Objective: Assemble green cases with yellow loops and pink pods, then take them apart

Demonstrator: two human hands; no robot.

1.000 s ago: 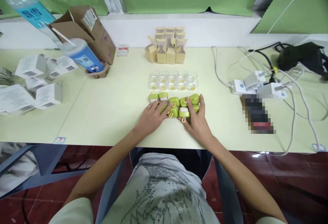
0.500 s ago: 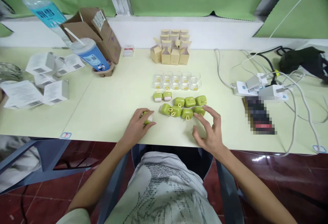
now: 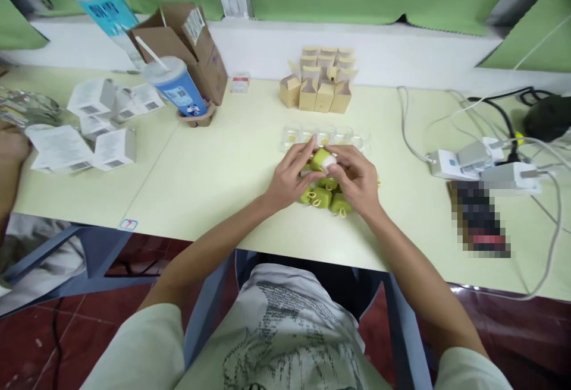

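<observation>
My left hand (image 3: 289, 179) and my right hand (image 3: 360, 179) meet over the table, both gripping one small green-and-white case (image 3: 319, 159) with their fingertips. My left fingers are on its green side, and my right thumb presses near the white part. Beneath my hands lie several more rounded green cases (image 3: 321, 198) with yellow loops, some of them covered by my fingers. Just beyond, a row of clear plastic holders (image 3: 325, 134) with yellow spots is partly hidden by my hands.
Several open tan boxes (image 3: 321, 96) stand against the wall. To the left are white cartons (image 3: 115, 148), a blue cup (image 3: 181, 90), a brown cardboard box (image 3: 214, 69) and a bottle (image 3: 109, 15). A power strip (image 3: 450, 164) with cables is at right. Another person's hand (image 3: 12, 143) shows far left.
My left hand has brought the green-and-white case right and up over the other cases. My right hand has left the green cases and closed on it too. The view has shifted slightly.
</observation>
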